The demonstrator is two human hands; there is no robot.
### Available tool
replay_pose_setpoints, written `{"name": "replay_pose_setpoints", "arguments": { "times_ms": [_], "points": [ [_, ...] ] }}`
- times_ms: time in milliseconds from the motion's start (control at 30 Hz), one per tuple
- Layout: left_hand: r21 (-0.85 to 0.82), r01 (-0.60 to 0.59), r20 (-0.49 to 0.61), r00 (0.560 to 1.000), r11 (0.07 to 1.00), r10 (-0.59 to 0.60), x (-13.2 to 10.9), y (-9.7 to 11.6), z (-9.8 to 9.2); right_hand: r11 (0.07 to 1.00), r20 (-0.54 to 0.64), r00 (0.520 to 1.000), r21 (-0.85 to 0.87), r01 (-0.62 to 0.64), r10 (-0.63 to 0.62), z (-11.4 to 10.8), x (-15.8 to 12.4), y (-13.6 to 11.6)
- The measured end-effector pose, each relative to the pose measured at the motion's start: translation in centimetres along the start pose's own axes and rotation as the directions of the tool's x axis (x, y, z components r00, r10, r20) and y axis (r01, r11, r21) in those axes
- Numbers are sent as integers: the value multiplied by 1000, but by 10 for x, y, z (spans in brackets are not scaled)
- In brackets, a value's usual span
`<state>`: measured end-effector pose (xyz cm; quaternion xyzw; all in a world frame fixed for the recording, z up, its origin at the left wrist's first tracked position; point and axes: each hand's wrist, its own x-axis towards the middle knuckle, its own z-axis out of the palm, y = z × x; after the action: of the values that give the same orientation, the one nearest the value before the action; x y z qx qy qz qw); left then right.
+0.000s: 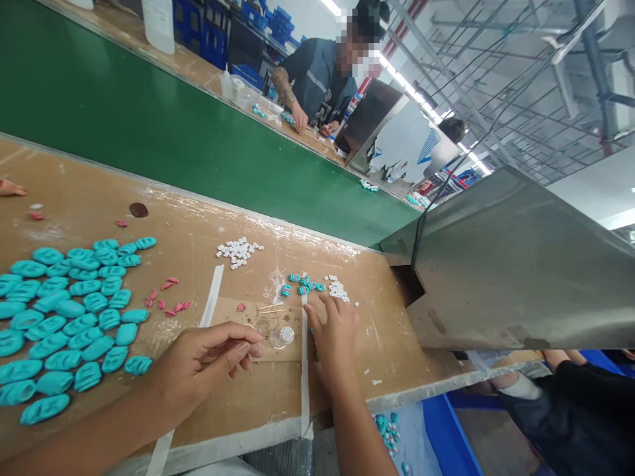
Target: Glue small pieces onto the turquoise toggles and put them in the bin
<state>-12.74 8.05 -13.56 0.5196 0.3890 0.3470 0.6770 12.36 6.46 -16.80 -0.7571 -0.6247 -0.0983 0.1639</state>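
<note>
My left hand hovers over the table's cardboard cover, thumb near the curled fingers; whether anything small is between them cannot be made out. My right hand has its fingers apart, close to a small group of teal-and-pink pieces and a pile of small white pieces. Between the hands sits a small clear round container, with thin sticks and one pink piece behind it. Many teal pieces cover the table's left side, beside scattered pink pieces. Another white pile lies farther back.
A green belt runs behind the table. A metal housing stands at the right. Across the belt, a person works. Another person's fingers show at the left edge. A blue bin is below the table's right edge.
</note>
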Motion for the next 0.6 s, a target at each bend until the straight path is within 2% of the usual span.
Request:
{"name": "replay_pose_setpoints", "arguments": {
  "times_ms": [100,233,333,433,467,533,600],
  "points": [
    [36,-53,63,997,998,51,5,-9,-6,1000,65,998,6,-3,2,11,25,-13],
    [27,-78,89,993,997,75,10,-19,-10,998,79,997,59,-9,4,22,34,-15],
    [-11,-66,92,994,998,67,11,-21,-9,989,42,999,149,21,-27,8,27,-22],
    [-105,-9,84,996,994,18,12,-21,-7,958,-14,995,270,100,-100,-20,13,-43],
    [-140,15,89,996,990,-2,12,-20,-7,930,-40,988,334,152,-147,-29,7,-52],
    [-179,55,119,992,982,-34,11,-17,-6,792,-115,949,527,308,-293,-42,-5,-69],
    [-175,67,133,990,982,-44,11,-12,-7,665,-165,904,627,405,-395,-45,-15,-79]
  ]
}}
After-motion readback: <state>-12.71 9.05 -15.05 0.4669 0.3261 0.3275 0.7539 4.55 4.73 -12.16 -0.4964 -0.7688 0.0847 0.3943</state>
